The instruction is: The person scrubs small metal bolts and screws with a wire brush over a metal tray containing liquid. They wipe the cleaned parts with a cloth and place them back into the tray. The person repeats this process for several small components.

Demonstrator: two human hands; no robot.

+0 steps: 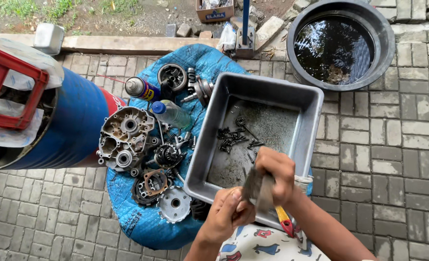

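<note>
Gripping a flat grey metal piece between both hands, the person works right over the near rim of a grey metal tray. The left hand has its fingers curled shut around the lower end of the piece, thumb pressed on top. The right hand is closed in a fist over the upper end, fingers wrapped tight. It's blurry there, so hard to tell exactly what the piece is. Just under the right hand a yellow and red tool handle pokes out by the tray edge.

Just beyond the fingers, inside the tray, lies a little heap of dark bolts on a grimy bottom. Off to the left of the hands, a blue tarp carries engine bits: a round gear plate, a clutch part and a grey crankcase half. Farther out sit a plastic bottle and a spray can. Far left there's a blue drum, and way past the tray on the right, a black tub of water on the paving.
</note>
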